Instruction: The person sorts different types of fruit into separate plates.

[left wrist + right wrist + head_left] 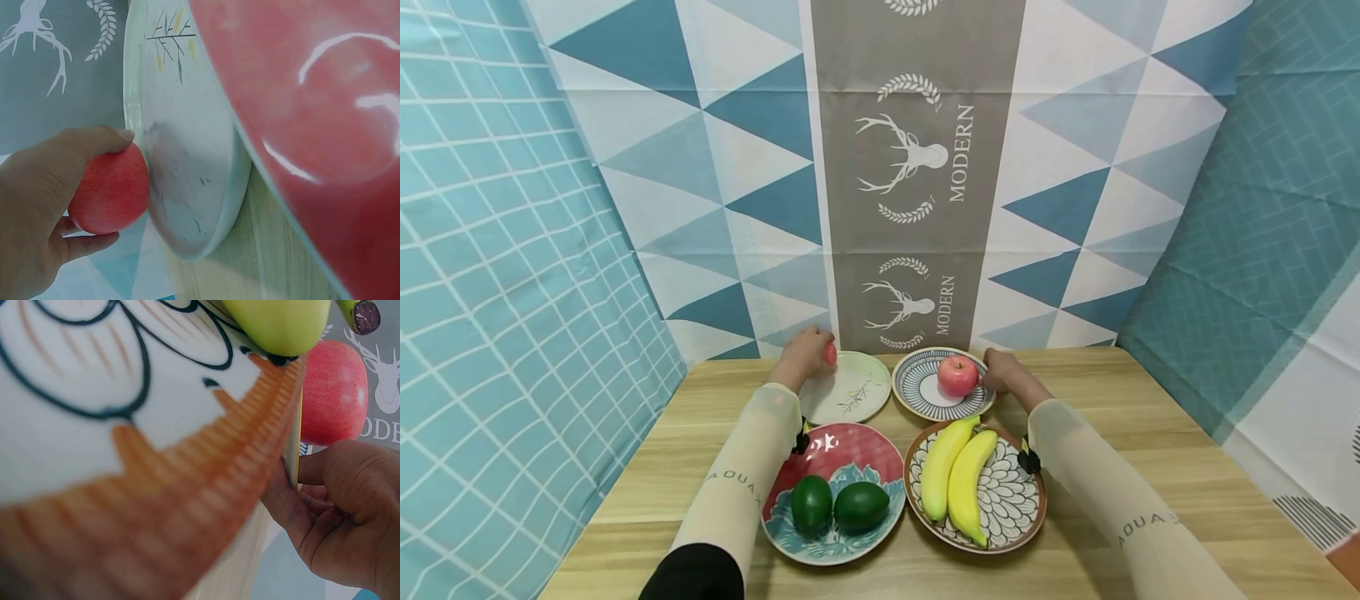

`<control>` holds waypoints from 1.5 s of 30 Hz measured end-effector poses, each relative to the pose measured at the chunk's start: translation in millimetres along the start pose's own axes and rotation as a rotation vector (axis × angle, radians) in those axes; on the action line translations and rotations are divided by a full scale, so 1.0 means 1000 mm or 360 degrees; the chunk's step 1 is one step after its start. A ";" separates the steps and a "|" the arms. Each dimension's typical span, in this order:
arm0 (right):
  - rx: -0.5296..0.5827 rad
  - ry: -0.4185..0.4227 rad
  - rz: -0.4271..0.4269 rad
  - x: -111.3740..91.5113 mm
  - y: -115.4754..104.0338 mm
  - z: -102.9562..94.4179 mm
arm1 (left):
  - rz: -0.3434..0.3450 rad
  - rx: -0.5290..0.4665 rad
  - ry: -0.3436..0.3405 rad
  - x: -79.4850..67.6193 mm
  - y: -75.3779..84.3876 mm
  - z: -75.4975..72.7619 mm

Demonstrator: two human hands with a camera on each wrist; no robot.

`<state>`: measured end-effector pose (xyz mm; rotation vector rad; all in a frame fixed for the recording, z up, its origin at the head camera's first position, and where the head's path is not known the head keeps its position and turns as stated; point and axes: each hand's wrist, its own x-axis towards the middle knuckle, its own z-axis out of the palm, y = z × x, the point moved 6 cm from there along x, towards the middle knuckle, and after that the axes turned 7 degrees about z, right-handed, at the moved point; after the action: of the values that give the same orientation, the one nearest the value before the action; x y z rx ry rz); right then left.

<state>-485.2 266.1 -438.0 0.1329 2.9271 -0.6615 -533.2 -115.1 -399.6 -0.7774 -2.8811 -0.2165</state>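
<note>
My left hand (805, 357) grips a red apple (111, 190), thumb on one side and fingers around the other. It is over the left edge of a pale green plate (865, 392) with a leaf-sprig pattern. At the back right, my right hand (350, 512) pinches the right rim of a striped blue-and-white plate (917, 398) between thumb and fingers. On that plate sits another red apple (958, 377), close to the right thumb. In the right wrist view, a brown-rimmed plate (206, 487) hides much of the striped one.
Nearer, a red-and-blue plate (865, 446) bears two green avocados (861, 507). Beside it, two bananas (967, 483) lie on the brown-rimmed patterned plate. Both forearms reach past these plates. A patterned cloth (917, 167) hangs behind the wooden table (1112, 433).
</note>
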 end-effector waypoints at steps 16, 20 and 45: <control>0.0022 -0.0015 0.0000 -0.003 0.001 0.003 | 0.0111 0.0078 -0.0048 0.012 0.027 -0.008; 0.0011 -0.0015 0.0009 -0.006 0.001 0.003 | 0.0170 0.0109 -0.0065 0.015 0.036 -0.008; 0.0026 -0.0003 -0.0011 -0.004 -0.001 0.001 | 0.0479 0.0049 -0.0050 0.023 0.111 -0.011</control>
<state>-480.8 264.2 -437.9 0.1242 2.9221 -0.6860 -495.0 -11.2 -373.4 -1.2011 -2.7401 -0.1242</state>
